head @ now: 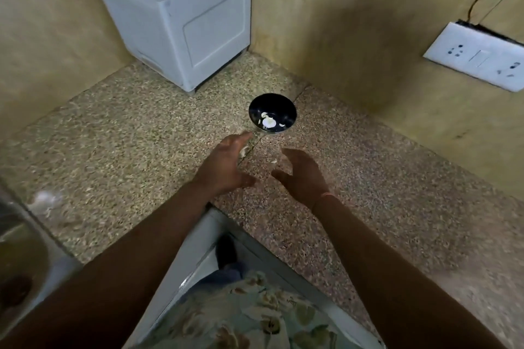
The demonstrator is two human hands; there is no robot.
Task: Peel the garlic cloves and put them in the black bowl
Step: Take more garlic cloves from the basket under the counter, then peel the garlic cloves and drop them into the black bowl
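Your left hand [226, 163] and right hand [302, 176] hover spread, holding nothing, over the speckled stone tabletop [382, 184], near the small round black bowl [279, 103] with pale garlic pieces [268, 122] inside. Seemingly between cloves; next, pinch a pale scrap [243, 152] between them.

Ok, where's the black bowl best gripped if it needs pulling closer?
Probably the near rim of the black bowl, thumb inside, coming from the front: it stands upright, open side up, and the left hand and right hand are open just before it.
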